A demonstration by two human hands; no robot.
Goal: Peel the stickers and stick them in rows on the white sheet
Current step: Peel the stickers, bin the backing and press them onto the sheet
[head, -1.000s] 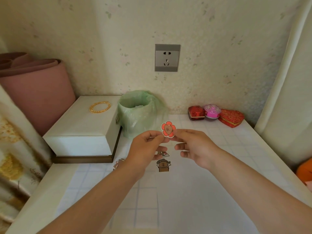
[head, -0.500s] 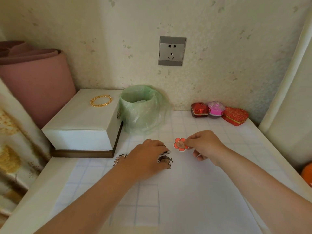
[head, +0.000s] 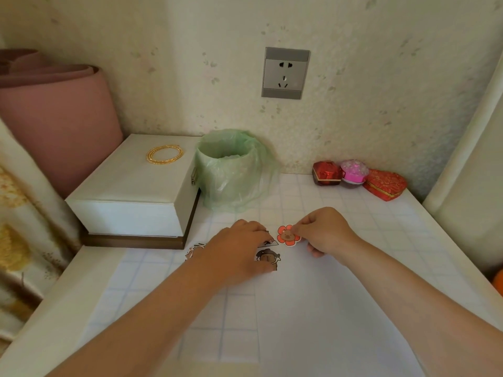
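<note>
Near the far edge of the white sheet (head: 313,308) I see the right hand (head: 324,231) pinching the red flower sticker (head: 287,236) between thumb and finger. Just beside it the left hand (head: 236,248) lies flat on the sheet, fingers loose, gripping nothing, partly covering a brown animal sticker (head: 268,257).

Right hand (head: 324,232) pinches red flower sticker (head: 287,236).

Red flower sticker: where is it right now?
Head view, just right of centre: the red flower sticker is pinched by the right hand at the white sheet's far end, beside the left hand.
</note>
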